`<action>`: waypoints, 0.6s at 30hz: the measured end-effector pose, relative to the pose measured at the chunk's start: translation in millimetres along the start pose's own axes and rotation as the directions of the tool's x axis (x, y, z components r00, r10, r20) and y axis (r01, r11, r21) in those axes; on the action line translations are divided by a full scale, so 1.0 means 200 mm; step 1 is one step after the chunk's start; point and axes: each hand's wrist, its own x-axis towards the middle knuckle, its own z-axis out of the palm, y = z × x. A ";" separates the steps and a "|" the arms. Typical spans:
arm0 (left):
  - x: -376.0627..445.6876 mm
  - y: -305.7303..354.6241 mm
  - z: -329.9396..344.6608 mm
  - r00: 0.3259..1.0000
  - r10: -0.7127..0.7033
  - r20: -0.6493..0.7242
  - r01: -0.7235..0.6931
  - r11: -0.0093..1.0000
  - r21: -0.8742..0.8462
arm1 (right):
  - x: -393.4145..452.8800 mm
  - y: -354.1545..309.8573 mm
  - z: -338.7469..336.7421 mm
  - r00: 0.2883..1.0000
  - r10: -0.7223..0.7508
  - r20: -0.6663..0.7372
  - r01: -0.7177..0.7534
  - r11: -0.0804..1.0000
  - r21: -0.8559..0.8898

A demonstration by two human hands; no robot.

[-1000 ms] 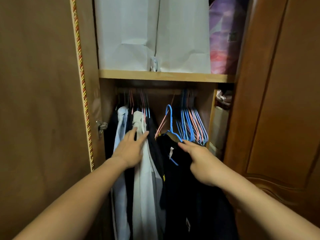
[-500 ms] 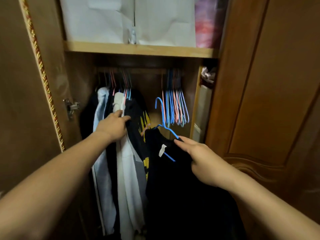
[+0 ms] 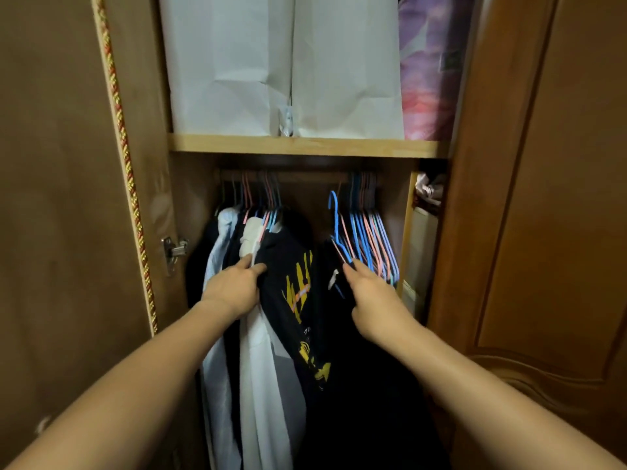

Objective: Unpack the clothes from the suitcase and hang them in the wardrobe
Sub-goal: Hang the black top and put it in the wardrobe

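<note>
The black garment [image 3: 342, 334] on its blue hanger [image 3: 336, 228] hangs below your right hand [image 3: 373, 300], so dark its shape is hard to make out; its lower edge is cut off. Your right hand pinches the hanger's shoulder, hook just below the rail [image 3: 305, 176]. Your left hand [image 3: 234, 290] grips the black printed T-shirt [image 3: 291, 283], holding the hung clothes aside

A dark garment [image 3: 342, 334] hangs on a blue hanger [image 3: 337, 228] whose hook sits below the wardrobe rail [image 3: 305, 176], unhooked. Left of it, a black printed shirt [image 3: 291, 283], a white shirt [image 3: 258, 351] and a pale blue shirt [image 3: 217, 266] hang from the rail.
</note>
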 end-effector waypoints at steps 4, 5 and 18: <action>0.03 -0.02 0.00 0.999 -0.010 0.048 0.013 0.997 -0.073 | 0.20 -0.01 0.09 0.997 0.013 -0.075 -0.005 0.995 0.095; 0.05 -0.03 0.00 0.998 -0.007 0.057 0.012 0.996 -0.090 | 0.24 -0.01 0.10 0.996 0.017 -0.090 -0.007 0.993 0.114; 0.10 -0.07 -0.03 0.997 0.008 0.078 0.001 0.993 -0.114 | 0.92 -0.01 0.12 0.988 0.091 -0.127 -0.097 0.994 -0.045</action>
